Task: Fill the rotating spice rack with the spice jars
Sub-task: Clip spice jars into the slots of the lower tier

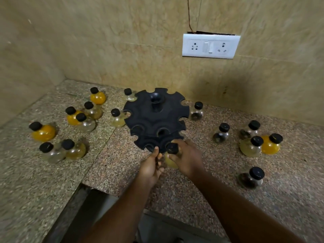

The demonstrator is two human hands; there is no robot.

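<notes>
Loading step: right hand (186, 157) fingers clamped round a jar (172, 151) at the rack (156, 118) lower rim. Left hand (150, 164) thumb on rim, can't tell finger closure. Next — slide the neck in squarely.

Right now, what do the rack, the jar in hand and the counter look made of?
Rack: matte black, likely moulded plastic.
Jar: clear glass or plastic; yellowish contents show through.
Counter: speckled stone, probably granite.

Head camera looks steeply down, close over the countertop (192, 190).
</notes>
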